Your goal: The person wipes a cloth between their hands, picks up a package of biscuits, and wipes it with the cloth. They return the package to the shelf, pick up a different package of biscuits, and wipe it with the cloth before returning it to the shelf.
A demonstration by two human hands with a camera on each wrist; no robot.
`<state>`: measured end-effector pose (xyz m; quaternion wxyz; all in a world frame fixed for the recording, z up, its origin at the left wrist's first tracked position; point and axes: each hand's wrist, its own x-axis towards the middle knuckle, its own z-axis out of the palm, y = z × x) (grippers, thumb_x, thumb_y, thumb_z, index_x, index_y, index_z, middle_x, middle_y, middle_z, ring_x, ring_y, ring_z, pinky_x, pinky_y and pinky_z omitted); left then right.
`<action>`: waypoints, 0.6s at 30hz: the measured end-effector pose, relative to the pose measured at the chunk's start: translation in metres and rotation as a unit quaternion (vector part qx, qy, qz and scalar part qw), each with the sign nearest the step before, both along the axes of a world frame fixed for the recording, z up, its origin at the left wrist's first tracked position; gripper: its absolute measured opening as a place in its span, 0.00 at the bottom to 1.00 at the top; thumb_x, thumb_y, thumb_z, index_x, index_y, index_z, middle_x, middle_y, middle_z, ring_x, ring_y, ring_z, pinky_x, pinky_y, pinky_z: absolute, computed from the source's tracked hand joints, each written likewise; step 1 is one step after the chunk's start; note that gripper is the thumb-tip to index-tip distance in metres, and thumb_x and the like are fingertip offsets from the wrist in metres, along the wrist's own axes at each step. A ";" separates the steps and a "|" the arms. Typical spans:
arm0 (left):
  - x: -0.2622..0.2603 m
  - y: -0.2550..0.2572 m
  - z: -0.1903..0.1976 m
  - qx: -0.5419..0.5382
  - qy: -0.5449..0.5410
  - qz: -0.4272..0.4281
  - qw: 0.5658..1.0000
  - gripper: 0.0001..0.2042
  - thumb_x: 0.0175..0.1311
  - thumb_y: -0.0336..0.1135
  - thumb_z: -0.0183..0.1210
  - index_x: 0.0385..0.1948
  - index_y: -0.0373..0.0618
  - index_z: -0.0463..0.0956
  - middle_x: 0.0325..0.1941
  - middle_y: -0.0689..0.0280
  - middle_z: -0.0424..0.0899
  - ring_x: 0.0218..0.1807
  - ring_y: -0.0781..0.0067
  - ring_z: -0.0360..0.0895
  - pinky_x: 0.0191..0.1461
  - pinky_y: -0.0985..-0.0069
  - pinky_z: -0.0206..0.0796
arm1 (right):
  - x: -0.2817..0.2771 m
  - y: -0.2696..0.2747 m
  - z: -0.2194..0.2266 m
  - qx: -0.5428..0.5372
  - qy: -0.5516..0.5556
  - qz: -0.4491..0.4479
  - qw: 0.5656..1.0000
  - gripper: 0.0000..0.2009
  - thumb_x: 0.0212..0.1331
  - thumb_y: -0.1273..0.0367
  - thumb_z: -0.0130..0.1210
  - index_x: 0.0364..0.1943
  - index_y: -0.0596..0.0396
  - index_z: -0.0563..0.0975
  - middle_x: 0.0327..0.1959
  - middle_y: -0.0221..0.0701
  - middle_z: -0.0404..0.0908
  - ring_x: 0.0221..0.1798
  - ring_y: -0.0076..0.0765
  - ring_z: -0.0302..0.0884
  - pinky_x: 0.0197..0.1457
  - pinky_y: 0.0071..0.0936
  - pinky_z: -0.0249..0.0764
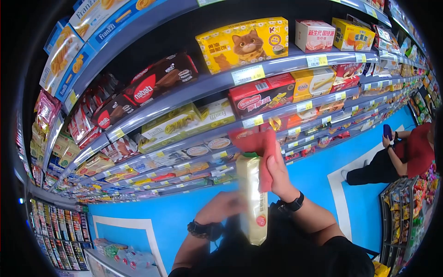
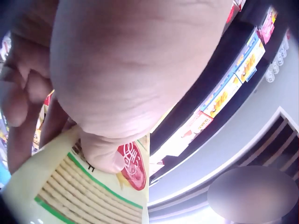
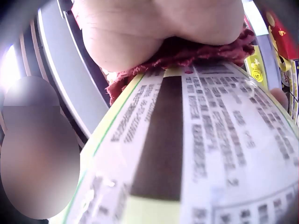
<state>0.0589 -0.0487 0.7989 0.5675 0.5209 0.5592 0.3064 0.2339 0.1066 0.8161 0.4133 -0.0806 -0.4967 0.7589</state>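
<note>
One wrapped snack packet [image 1: 254, 203] stands between both hands, with the shelf [image 1: 207, 90] beyond it; fingers of the left hand [image 1: 222, 207] pinch it, thumb on its printed face; the right hand [image 1: 279, 174] holds a red cloth [image 1: 266, 168] against it. Wiping appears in hand; the next stroke would call for a steady left grip.

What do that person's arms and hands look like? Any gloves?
No gloves: the left hand and right hand are bare. The left wears a dark, bumpy-looking wristband, the right a black wristband. Short black sleeves leave both forearms uncovered.
</note>
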 end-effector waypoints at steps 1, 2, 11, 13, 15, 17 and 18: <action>0.005 0.001 0.004 0.016 -0.019 0.021 0.999 0.15 0.72 0.37 0.65 0.56 0.42 0.82 0.45 0.65 0.90 0.44 0.76 0.83 0.52 0.70 0.77 | -0.001 0.001 0.000 -0.006 0.001 0.024 1.000 0.39 0.76 0.45 0.49 0.78 0.57 0.53 0.73 0.37 0.64 0.73 0.34 0.65 0.73 0.37 0.67; 0.005 0.001 0.002 0.019 -0.027 0.034 0.999 0.16 0.72 0.36 0.65 0.58 0.42 0.81 0.44 0.67 0.89 0.41 0.78 0.82 0.46 0.72 0.75 | -0.002 0.002 -0.002 -0.013 0.001 0.046 0.999 0.39 0.76 0.45 0.49 0.79 0.56 0.53 0.73 0.36 0.64 0.73 0.33 0.65 0.73 0.37 0.67; 0.002 0.001 -0.002 0.151 -0.003 0.218 0.964 0.24 0.65 0.24 0.69 0.63 0.40 0.76 0.64 0.62 0.84 0.64 0.68 0.80 0.66 0.66 0.74 | 0.007 -0.020 -0.012 0.121 -0.062 0.173 0.976 0.46 0.72 0.43 0.53 0.81 0.63 0.51 0.80 0.43 0.59 0.80 0.40 0.57 0.80 0.40 0.56; 0.004 0.004 0.004 0.198 -0.030 0.256 0.946 0.23 0.67 0.24 0.67 0.63 0.39 0.76 0.62 0.61 0.85 0.61 0.69 0.82 0.63 0.67 0.75 | 0.010 -0.018 -0.015 0.122 -0.056 0.183 0.974 0.46 0.72 0.44 0.53 0.81 0.64 0.51 0.80 0.43 0.59 0.80 0.40 0.57 0.80 0.39 0.56; 0.003 0.004 0.008 0.189 -0.045 0.288 0.938 0.21 0.68 0.24 0.65 0.63 0.37 0.75 0.59 0.61 0.86 0.59 0.70 0.83 0.62 0.68 0.76 | 0.013 -0.018 -0.011 0.091 -0.058 0.206 0.973 0.47 0.71 0.44 0.55 0.81 0.63 0.51 0.81 0.42 0.58 0.80 0.39 0.58 0.79 0.39 0.57; -0.003 0.004 0.011 0.128 -0.049 0.314 0.939 0.20 0.70 0.24 0.62 0.63 0.36 0.75 0.55 0.61 0.88 0.56 0.71 0.84 0.60 0.69 0.77 | 0.018 -0.017 0.002 0.032 -0.067 0.241 0.968 0.48 0.70 0.43 0.57 0.81 0.62 0.51 0.81 0.41 0.58 0.80 0.36 0.60 0.79 0.38 0.60; -0.005 0.006 0.012 0.126 -0.048 0.318 0.939 0.20 0.70 0.24 0.63 0.63 0.37 0.75 0.54 0.61 0.88 0.53 0.73 0.85 0.56 0.72 0.78 | 0.021 -0.015 -0.007 -0.026 -0.063 0.262 0.963 0.48 0.70 0.44 0.57 0.81 0.61 0.50 0.82 0.41 0.58 0.81 0.36 0.58 0.79 0.39 0.59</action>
